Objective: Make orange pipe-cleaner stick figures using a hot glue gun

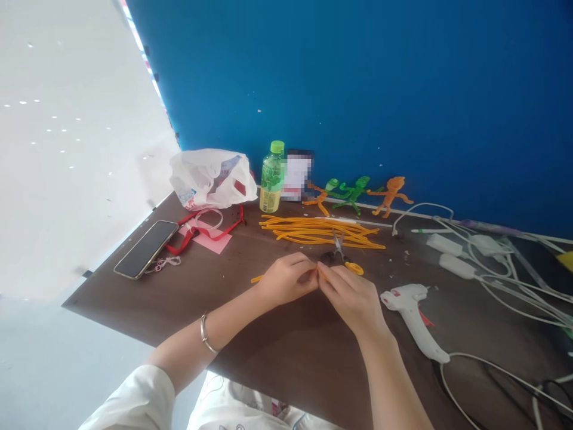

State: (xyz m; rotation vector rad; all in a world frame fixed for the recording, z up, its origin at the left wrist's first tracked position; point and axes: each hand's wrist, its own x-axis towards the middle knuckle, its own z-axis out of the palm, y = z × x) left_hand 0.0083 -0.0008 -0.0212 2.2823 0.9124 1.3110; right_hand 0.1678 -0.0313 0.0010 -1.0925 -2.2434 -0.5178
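deep blue wall panel (340, 77) spans the upper middle and upper right of the frame, above a dark brown tabletop (268, 340) that runs across the centre and lower right. at the middle of the frame the left hand (286, 279) and the right hand (351, 295) meet, their fingertips pinched together on a thin yellow-orange fuzzy craft stem (256, 279); one end sticks out to the left past the left wrist, and the rest is mostly hidden by the fingers. just above the hands lies a loose bundle of yellow-orange fuzzy stems (313, 230), with metal scissors with black and yellow handles (340, 249) overlapping its lower edge. along the wall, right of centre, three small twisted figures stand in a row: an orange one with a green head (321, 202), a green one (357, 194) and an orange one (390, 197). a green-capped plastic bottle (270, 182) stands at upper centre, beside a crumpled white plastic bag (208, 179). a dark-screened phone (146, 249) lies at the left, a white glue gun (416, 319) at the lower right.
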